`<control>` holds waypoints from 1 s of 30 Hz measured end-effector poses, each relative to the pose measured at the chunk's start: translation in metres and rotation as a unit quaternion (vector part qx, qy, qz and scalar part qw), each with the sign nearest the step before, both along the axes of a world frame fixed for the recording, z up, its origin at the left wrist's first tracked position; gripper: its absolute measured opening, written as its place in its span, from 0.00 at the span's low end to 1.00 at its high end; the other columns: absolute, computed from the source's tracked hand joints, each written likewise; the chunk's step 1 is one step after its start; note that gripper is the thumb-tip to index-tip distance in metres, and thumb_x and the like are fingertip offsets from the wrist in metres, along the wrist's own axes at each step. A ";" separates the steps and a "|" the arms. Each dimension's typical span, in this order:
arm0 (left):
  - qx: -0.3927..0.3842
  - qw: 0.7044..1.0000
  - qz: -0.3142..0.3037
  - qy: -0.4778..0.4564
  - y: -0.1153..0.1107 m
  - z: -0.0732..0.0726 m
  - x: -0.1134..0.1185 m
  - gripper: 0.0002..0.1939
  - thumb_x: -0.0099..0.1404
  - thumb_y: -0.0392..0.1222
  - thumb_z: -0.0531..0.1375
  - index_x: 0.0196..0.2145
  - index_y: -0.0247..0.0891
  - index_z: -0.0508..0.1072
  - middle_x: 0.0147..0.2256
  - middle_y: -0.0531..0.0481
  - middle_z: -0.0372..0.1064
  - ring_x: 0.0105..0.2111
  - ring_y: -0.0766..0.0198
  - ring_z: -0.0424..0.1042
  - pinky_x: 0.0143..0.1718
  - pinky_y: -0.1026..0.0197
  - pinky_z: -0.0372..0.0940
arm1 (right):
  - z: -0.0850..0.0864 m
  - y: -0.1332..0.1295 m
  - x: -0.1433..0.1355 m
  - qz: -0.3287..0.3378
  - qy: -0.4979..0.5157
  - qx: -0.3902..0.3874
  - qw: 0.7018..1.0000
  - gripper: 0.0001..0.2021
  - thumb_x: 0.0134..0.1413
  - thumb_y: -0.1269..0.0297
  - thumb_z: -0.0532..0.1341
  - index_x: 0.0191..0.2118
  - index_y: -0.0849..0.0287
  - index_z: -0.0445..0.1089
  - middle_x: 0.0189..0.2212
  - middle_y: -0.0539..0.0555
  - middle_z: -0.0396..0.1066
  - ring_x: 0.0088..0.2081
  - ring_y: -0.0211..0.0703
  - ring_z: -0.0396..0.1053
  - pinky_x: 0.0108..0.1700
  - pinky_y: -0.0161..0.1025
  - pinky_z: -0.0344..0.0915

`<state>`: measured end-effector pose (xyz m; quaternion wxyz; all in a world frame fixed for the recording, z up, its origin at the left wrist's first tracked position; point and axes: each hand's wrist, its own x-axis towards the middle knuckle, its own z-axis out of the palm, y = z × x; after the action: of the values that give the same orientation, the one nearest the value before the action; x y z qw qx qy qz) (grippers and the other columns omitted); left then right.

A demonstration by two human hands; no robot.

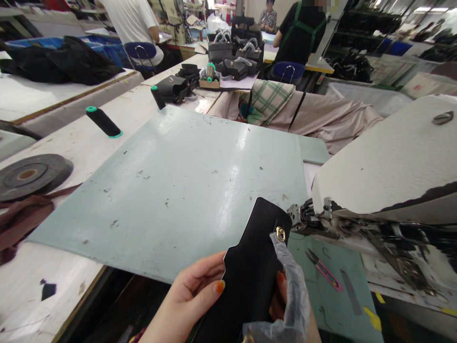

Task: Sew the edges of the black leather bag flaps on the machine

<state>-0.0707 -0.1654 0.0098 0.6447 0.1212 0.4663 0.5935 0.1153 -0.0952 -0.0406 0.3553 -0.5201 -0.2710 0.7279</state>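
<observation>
A black leather handbag piece (246, 281) with a stepped, pale-edged side is held between my hands at the lower middle. My left hand (193, 295) grips its left edge, thumb on top and fingers underneath. Along the other edge, my right hand (279, 297) is closed on the piece, mostly hidden behind a handle wrapped in clear plastic (298, 295). A gold metal ring fitting (280, 233) joins that handle to the leather. The far right corner of the piece lies beside the needle and presser foot area (303, 214) of a sewing machine (385, 157); whether they touch, I cannot tell.
Pink-handled thread snips (324, 271) and a thin metal strip (351, 293) lie right of the bag piece. A pale green board (185, 176) covers the table. Black thread cones (103, 122) and a tape roll (32, 176) stand left; finished bags (235, 66) and seated people are beyond.
</observation>
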 end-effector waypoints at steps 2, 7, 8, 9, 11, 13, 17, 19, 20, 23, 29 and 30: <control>-0.003 1.000 0.004 0.003 0.000 0.001 0.000 0.20 0.61 0.42 0.67 0.51 0.48 0.77 0.51 0.44 0.75 0.51 0.51 0.74 0.55 0.54 0.66 | 0.002 0.001 -0.002 0.006 -0.005 0.019 1.000 0.21 0.37 0.51 0.75 0.39 0.53 0.77 0.24 0.53 0.75 0.25 0.49 0.74 0.24 0.41 0.72; -0.010 1.000 0.010 0.016 -0.001 0.001 -0.001 0.19 0.60 0.43 0.68 0.50 0.48 0.78 0.50 0.45 0.76 0.50 0.53 0.75 0.53 0.57 0.67 | 0.001 -0.002 -0.006 0.010 -0.016 0.051 0.999 0.19 0.40 0.49 0.74 0.38 0.52 0.76 0.20 0.51 0.71 0.23 0.50 0.73 0.24 0.42 0.71; -0.006 1.000 0.007 0.017 -0.002 0.001 -0.002 0.19 0.60 0.42 0.68 0.50 0.49 0.78 0.50 0.46 0.76 0.50 0.54 0.75 0.52 0.59 0.68 | 0.000 -0.002 -0.006 0.011 -0.017 0.053 0.998 0.19 0.41 0.49 0.73 0.38 0.52 0.76 0.20 0.51 0.71 0.23 0.49 0.73 0.24 0.42 0.71; -0.002 1.000 0.005 0.015 -0.002 0.001 -0.002 0.19 0.60 0.42 0.68 0.50 0.50 0.77 0.50 0.47 0.76 0.49 0.56 0.75 0.51 0.61 0.68 | -0.001 -0.003 -0.006 0.012 -0.017 0.056 0.998 0.19 0.42 0.48 0.73 0.39 0.52 0.76 0.20 0.51 0.72 0.24 0.49 0.73 0.24 0.42 0.71; 0.004 1.000 0.003 0.008 -0.002 0.000 -0.003 0.19 0.61 0.41 0.67 0.51 0.52 0.77 0.49 0.48 0.77 0.49 0.58 0.75 0.50 0.64 0.68 | -0.002 -0.004 -0.005 0.012 -0.017 0.058 0.998 0.19 0.43 0.48 0.72 0.40 0.52 0.76 0.21 0.51 0.72 0.25 0.50 0.73 0.25 0.42 0.72; 0.007 1.000 0.001 -0.001 -0.001 0.000 -0.003 0.19 0.61 0.41 0.67 0.51 0.53 0.76 0.49 0.49 0.77 0.49 0.59 0.75 0.49 0.65 0.68 | -0.002 -0.003 -0.005 0.010 -0.020 0.058 0.998 0.20 0.42 0.48 0.73 0.40 0.52 0.76 0.21 0.51 0.72 0.25 0.50 0.73 0.26 0.42 0.72; 0.004 1.000 0.008 -0.005 -0.001 -0.001 -0.002 0.20 0.61 0.42 0.68 0.51 0.53 0.77 0.49 0.49 0.77 0.49 0.58 0.75 0.49 0.64 0.68 | 0.002 -0.001 -0.006 0.007 -0.014 0.054 0.998 0.20 0.38 0.50 0.75 0.37 0.53 0.77 0.19 0.50 0.70 0.24 0.49 0.72 0.24 0.41 0.72; 0.002 1.000 0.011 -0.002 -0.002 -0.001 -0.002 0.19 0.60 0.41 0.68 0.50 0.52 0.77 0.49 0.48 0.77 0.49 0.58 0.75 0.49 0.64 0.68 | 0.003 -0.001 -0.007 0.003 -0.009 0.052 0.999 0.19 0.39 0.49 0.75 0.37 0.52 0.77 0.18 0.50 0.69 0.22 0.48 0.71 0.23 0.41 0.71; 0.000 1.000 0.013 0.000 -0.003 0.000 -0.002 0.19 0.60 0.41 0.68 0.50 0.52 0.77 0.49 0.48 0.77 0.48 0.58 0.75 0.49 0.64 0.68 | 0.003 -0.002 -0.008 0.000 -0.008 0.051 0.999 0.19 0.39 0.49 0.74 0.37 0.52 0.77 0.18 0.50 0.69 0.22 0.48 0.71 0.22 0.40 0.70; -0.007 1.000 0.019 -0.001 -0.003 0.002 -0.001 0.19 0.60 0.41 0.68 0.50 0.51 0.78 0.49 0.48 0.77 0.49 0.56 0.75 0.52 0.61 0.68 | 0.002 -0.004 -0.008 0.001 -0.006 0.040 0.999 0.19 0.40 0.49 0.74 0.37 0.52 0.77 0.18 0.50 0.70 0.22 0.47 0.71 0.22 0.40 0.70; -0.009 1.000 0.018 0.000 -0.003 -0.001 -0.002 0.19 0.60 0.42 0.68 0.50 0.48 0.78 0.49 0.45 0.77 0.49 0.53 0.75 0.57 0.54 0.65 | -0.009 -0.003 -0.002 0.009 -0.005 0.045 0.999 0.19 0.44 0.49 0.72 0.39 0.54 0.77 0.26 0.53 0.75 0.28 0.47 0.73 0.31 0.39 0.73; -0.013 1.000 0.017 0.004 -0.002 -0.002 -0.003 0.20 0.59 0.42 0.68 0.50 0.48 0.78 0.49 0.45 0.77 0.49 0.52 0.75 0.56 0.53 0.66 | -0.011 -0.002 -0.001 0.018 -0.005 0.059 0.998 0.18 0.45 0.49 0.72 0.39 0.55 0.77 0.26 0.54 0.75 0.29 0.47 0.73 0.32 0.39 0.73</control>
<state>-0.0735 -0.1679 0.0077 0.6340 0.1069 0.4789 0.5977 0.1144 -0.0977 -0.0515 0.3709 -0.4966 -0.3246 0.7145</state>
